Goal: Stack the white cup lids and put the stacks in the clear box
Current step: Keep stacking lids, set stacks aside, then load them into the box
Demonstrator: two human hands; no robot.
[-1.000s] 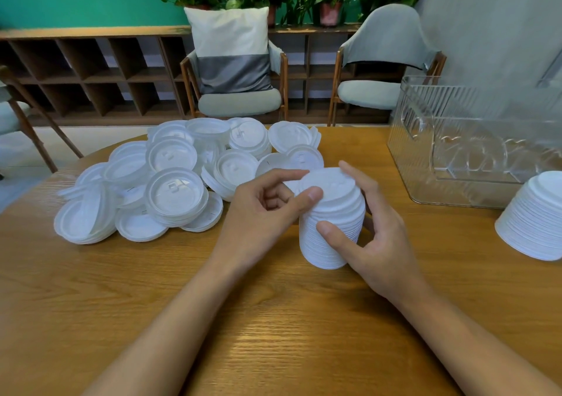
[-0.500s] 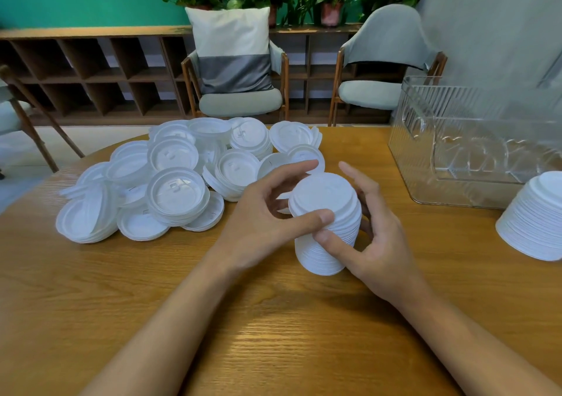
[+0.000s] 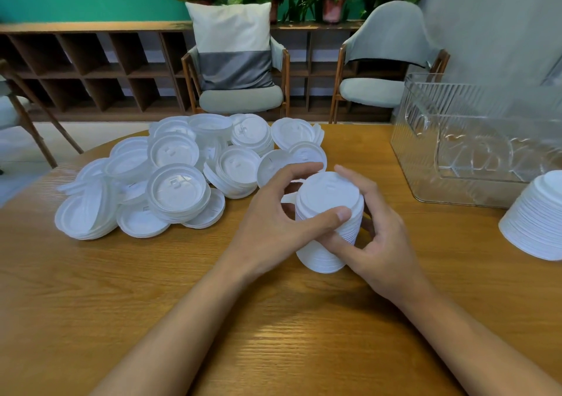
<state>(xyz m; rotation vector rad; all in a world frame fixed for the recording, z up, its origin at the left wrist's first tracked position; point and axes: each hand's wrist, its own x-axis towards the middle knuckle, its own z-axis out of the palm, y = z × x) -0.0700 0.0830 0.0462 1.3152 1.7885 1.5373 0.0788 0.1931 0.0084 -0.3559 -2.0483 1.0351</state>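
My left hand [image 3: 273, 228] and right hand [image 3: 384, 243] cup the lid stack [image 3: 327, 196] on the table [image 3: 213, 304] from either side, fingers [image 3: 355, 179] grasping it, thumbs overlapping at its near face.

Two tall lid stacks: a held stack [image 3: 328, 195] and a side stack [image 3: 538, 219]. One loose lid heap [image 3: 176, 187], one clear box [image 3: 425, 152], one cushion [image 3: 232, 43].

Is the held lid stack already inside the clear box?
No, the left hand and right hand hold the stack outside the clear box.
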